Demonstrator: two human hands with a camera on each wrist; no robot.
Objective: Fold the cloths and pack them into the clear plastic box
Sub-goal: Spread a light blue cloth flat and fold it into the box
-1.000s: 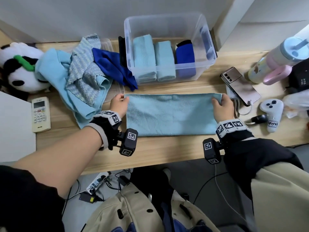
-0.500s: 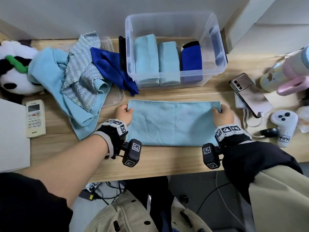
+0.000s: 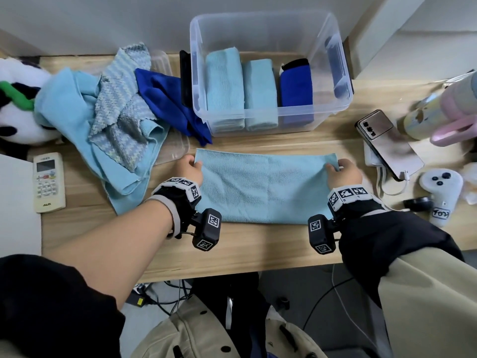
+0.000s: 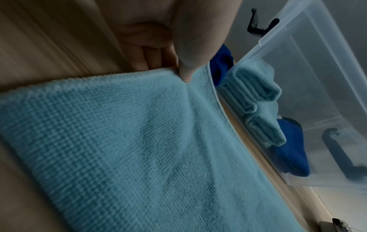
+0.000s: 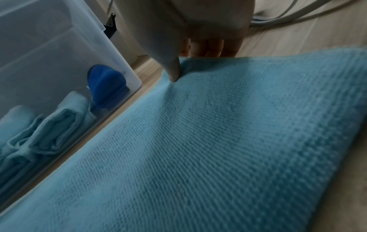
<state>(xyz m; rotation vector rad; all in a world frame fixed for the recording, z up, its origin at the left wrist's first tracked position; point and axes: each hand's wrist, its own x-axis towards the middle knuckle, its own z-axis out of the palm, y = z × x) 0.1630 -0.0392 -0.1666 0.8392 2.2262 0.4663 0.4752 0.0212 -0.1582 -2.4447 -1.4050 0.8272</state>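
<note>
A light blue cloth (image 3: 263, 187) lies flat on the wooden desk as a wide folded strip, just in front of the clear plastic box (image 3: 333, 109). My left hand (image 3: 189, 167) pinches its far left corner, thumb on top (image 4: 186, 69) and fingers underneath. My right hand (image 3: 340, 171) pinches the far right corner the same way (image 5: 172, 69). Inside the box stand two folded light blue cloths (image 3: 224, 83) and a folded dark blue one (image 3: 296, 89). The cloth (image 4: 139, 149) fills both wrist views (image 5: 218, 149).
Left of the box lies a heap of unfolded cloths: light blue (image 3: 67, 109), striped grey-blue (image 3: 121, 104), dark blue (image 3: 165, 99). A remote (image 3: 47, 182) and a plush panda (image 3: 15, 99) lie far left. A phone (image 3: 387, 143), game controller (image 3: 441, 192) and bottle (image 3: 444, 117) crowd the right.
Both hands still hold the cloth's far corners. The cloth's far edge has come slightly nearer to me, away from the box, and the head view has shifted.
</note>
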